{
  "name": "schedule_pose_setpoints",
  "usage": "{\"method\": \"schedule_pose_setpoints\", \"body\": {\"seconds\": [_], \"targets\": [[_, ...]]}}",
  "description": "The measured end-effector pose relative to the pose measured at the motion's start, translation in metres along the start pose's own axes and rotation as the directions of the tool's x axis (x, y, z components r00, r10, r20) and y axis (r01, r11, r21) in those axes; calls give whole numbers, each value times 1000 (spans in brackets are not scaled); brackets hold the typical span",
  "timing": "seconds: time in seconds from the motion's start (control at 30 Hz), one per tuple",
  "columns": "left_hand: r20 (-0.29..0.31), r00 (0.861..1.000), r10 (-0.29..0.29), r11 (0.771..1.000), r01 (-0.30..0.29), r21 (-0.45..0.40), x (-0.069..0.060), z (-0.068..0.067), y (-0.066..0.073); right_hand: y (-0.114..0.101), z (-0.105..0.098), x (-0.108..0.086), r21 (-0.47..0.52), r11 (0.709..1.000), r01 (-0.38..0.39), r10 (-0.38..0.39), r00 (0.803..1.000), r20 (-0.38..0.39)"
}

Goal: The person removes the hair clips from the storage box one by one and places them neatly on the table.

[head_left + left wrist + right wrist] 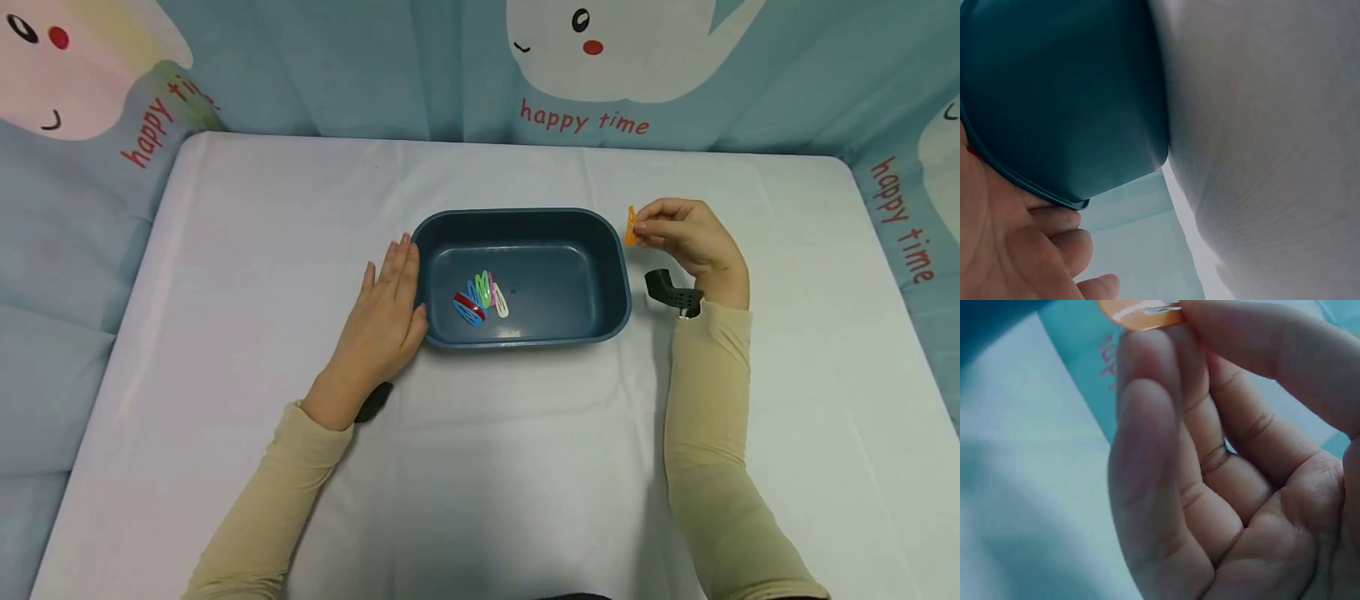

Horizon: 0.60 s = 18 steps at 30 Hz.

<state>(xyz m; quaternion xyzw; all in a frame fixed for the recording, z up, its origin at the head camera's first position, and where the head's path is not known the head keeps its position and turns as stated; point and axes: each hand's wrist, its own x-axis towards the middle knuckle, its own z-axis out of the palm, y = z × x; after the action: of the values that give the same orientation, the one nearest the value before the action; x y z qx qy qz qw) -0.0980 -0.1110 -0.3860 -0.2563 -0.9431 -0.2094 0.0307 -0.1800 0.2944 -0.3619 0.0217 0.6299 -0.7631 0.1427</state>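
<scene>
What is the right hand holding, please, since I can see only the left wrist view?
Observer: The right hand pinches an orange hair clip, just right of the blue tray in the head view.
Operator: Thank you; does anything lie inside the tray?
Observer: Yes, several colourful hair clips, left of its middle.
Operator: Which of those is farthest right, please?
Observer: The white clip.

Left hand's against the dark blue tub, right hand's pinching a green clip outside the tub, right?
The colour is wrong: the clip the right hand pinches outside the tub is orange, as the head view shows. The left hand is against the tub.
</scene>
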Motion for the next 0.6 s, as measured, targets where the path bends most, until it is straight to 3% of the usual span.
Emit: {"method": "schedule_pose_setpoints", "body": {"seconds": [0.3, 0.47, 0.6], "targets": [[0, 1000, -2, 1000, 2, 7, 0, -1, 0, 7, -8, 1, -127, 990, -59, 48, 995, -86], [-9, 1000, 0, 1000, 0, 5, -1, -1, -1, 11, -10, 4, -254, 962, -98, 68, 990, -121], [7, 1000, -7, 1000, 7, -3, 0, -1, -1, 12, -10, 4, -361, 922, -141, 89, 983, -159]]}}
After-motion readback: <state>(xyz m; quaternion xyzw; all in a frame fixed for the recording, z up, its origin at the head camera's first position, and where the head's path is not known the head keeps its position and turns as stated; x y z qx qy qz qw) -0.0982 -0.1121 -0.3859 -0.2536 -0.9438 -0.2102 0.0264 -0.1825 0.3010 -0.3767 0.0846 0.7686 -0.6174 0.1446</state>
